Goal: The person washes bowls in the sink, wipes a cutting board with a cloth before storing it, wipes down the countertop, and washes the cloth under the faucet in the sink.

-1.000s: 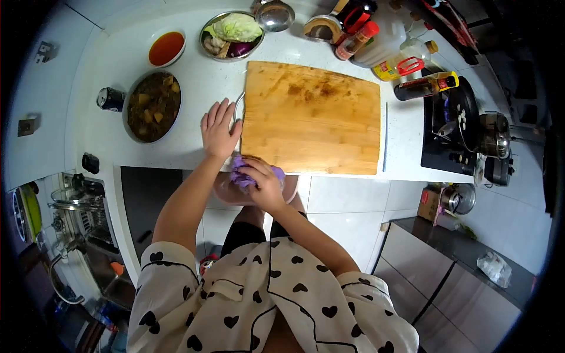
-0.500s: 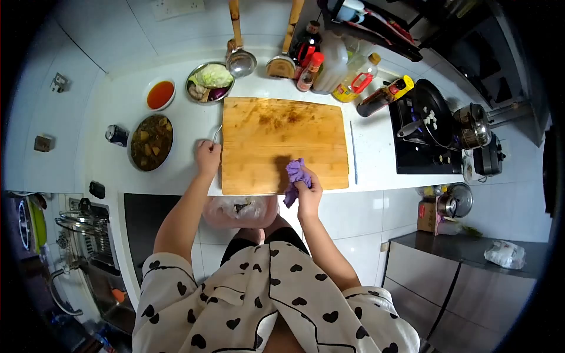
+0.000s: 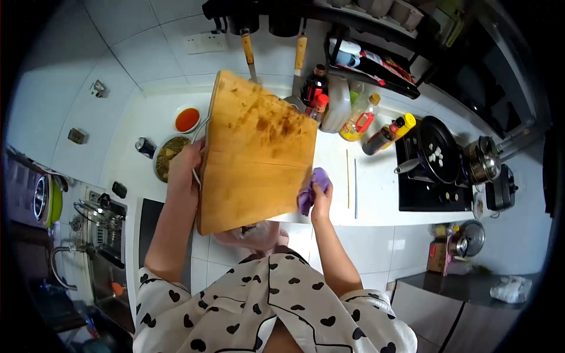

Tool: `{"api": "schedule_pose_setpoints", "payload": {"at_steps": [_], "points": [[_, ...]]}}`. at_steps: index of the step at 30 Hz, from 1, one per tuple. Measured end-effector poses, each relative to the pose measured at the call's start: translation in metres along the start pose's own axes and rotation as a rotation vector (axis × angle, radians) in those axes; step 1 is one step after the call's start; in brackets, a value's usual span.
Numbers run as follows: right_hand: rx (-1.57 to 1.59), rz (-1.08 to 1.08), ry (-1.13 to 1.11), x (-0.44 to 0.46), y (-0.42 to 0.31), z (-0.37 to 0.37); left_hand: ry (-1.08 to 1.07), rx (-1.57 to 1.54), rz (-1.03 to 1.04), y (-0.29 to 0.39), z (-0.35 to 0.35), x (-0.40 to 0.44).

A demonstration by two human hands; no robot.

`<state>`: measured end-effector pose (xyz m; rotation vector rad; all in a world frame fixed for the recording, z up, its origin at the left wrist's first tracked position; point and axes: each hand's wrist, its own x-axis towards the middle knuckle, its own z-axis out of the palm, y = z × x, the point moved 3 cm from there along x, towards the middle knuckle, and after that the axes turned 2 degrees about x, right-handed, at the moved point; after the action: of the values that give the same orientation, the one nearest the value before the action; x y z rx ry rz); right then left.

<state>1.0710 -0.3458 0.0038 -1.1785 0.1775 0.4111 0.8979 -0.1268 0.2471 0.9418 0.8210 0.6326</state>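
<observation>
My left hand is closed on the metal handle at the left side of a wooden cutting board. The board is raised and tilted, its left side up off the counter, with dark brown stains on its upper half. A crumpled purple cloth is bunched in my right hand, beside the board's lower right edge; I cannot tell whether it touches the wood. An oval dish of cooked food sits behind my left hand, partly hidden. The bowl of vegetables is hidden behind the board.
A bowl of red-orange liquid and a can stand on the left. Bottles line the back wall. Two thin sticks lie right of the board. A black pan with white pieces rests on the stove. Below is a pink bin.
The cutting board, flat on the counter before, has been lifted and tilted by my left hand. The purple cloth has moved right, off the board's face. A second stick now shows. The view has shifted.
</observation>
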Motion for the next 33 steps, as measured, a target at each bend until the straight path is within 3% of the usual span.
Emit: {"api": "schedule_pose_setpoints", "payload": {"at_steps": [2, 3, 5, 9, 12, 14, 19, 22, 23, 26, 27, 28, 30, 33], "points": [[-0.738, -0.262, 0.106, 0.034, 0.032, -0.011, 0.072, 0.087, 0.037, 0.013, 0.000, -0.019], [-0.669, -0.228, 0.036, 0.038, 0.033, -0.005, -0.045, -0.018, 0.131, 0.015, -0.008, -0.024], [-0.531, -0.157, -0.102, 0.041, 0.028, 0.017, -0.035, 0.151, 0.252, 0.032, -0.024, -0.046], [-0.328, 0.348, -0.275, 0.014, -0.008, 0.078, -0.015, 0.171, 0.475, 0.058, -0.049, -0.082], [-0.134, 0.584, -0.700, 0.026, 0.019, 0.098, -0.060, 0.143, 0.642, 0.067, -0.074, -0.094], [-0.145, 0.561, -0.621, 0.015, 0.022, 0.108, -0.122, 0.196, 0.735, 0.069, -0.106, -0.097], [-0.076, 0.389, -0.583, -0.009, 0.013, 0.157, -0.168, 0.245, 0.762, 0.083, -0.200, -0.087], [0.020, 0.186, -0.564, -0.023, -0.005, 0.198, 0.213, -0.017, 0.632, 0.094, -0.233, -0.068], [0.005, 0.086, -0.561, -0.022, -0.008, 0.213, -0.007, 0.056, 0.535, 0.092, -0.271, -0.054], [0.172, -0.099, -0.672, -0.035, -0.009, 0.266, -0.069, 0.175, 0.786, 0.121, -0.301, -0.029], [0.227, -0.340, -0.799, -0.030, 0.000, 0.289, -0.084, 0.228, 0.878, 0.124, -0.332, -0.010], [0.296, -0.406, -0.876, -0.032, 0.010, 0.317, -0.087, 0.105, 0.813, 0.133, -0.352, 0.002], [0.414, -0.524, -1.035, -0.040, 0.023, 0.373, -0.121, 0.016, 0.913, 0.143, -0.392, 0.020], [0.413, -0.583, -0.989, -0.071, 0.041, 0.448, -0.106, 0.038, 1.028, 0.164, -0.449, 0.032]]}}
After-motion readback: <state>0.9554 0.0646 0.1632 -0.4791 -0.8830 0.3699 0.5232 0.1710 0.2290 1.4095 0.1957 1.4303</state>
